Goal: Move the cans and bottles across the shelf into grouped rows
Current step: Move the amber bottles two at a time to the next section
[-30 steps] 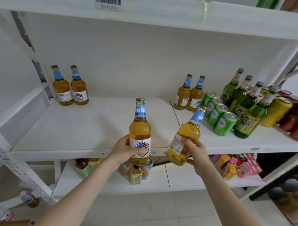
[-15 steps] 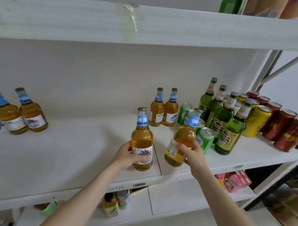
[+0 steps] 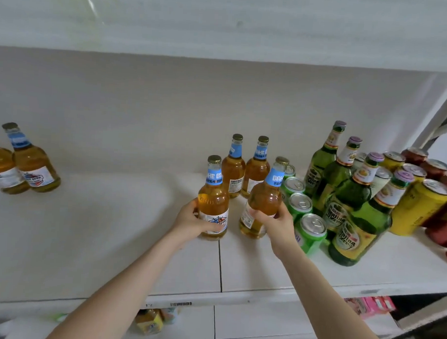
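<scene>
Bottle [image 3: 213,197] in left hand [image 3: 190,220] upright; right-hand bottle [image 3: 264,196] leans neck rightward.

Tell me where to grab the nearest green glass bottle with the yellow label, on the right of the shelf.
Take the green glass bottle by its slim neck, coming from the front and above. A green metal can and a yellow metal can crowd its wide body on both sides, while the neck stands clear above them.
</scene>
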Demonstrator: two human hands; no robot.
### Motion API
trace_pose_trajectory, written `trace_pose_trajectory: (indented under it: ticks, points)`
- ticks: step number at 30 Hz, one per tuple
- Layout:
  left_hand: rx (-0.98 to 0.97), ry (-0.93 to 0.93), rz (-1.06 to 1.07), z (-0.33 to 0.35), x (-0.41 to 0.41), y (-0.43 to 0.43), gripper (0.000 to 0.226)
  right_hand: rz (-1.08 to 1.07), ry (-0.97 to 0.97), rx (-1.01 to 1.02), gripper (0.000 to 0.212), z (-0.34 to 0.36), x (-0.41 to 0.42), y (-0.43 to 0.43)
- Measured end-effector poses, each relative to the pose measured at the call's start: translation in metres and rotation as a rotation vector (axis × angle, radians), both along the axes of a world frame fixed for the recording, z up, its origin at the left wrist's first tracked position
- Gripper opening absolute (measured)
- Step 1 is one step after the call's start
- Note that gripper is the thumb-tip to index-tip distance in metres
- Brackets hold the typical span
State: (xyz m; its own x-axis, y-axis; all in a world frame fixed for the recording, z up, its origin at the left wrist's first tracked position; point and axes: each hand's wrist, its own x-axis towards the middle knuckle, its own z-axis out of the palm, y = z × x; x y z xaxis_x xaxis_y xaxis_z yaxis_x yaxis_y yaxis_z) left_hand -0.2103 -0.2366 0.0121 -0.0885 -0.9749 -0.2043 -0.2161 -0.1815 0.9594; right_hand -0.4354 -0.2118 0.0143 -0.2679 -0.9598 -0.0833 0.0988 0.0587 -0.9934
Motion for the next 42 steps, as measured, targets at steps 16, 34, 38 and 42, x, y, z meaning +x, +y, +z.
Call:
trace_pose_trajectory:
  ticks: [16,34,38,42]
  points:
    - [-0.052,0.006,-0.058,-0.026,-0.023,-0.075,0.083,-0.045,0.1,-0.065,0.065,-0.028,-0.005,-0.057]
    - [-0.104,0.075,0.06,-0.044,-0.016,-0.061,0.064,-0.11,0.117,-0.207,0.076,-0.059,0.006,-0.035]
    - [-0.114,0.076,0.098,-0.044,-0.021,-0.061,0.059,-0.168,0.133,-0.204,0.063,-0.06,0.007,-0.042]
    - [-0.113,0.052,0.092,-0.045,-0.025,-0.066,0.061,-0.145,0.126,-0.215,0.06,-0.063,0.002,-0.048]
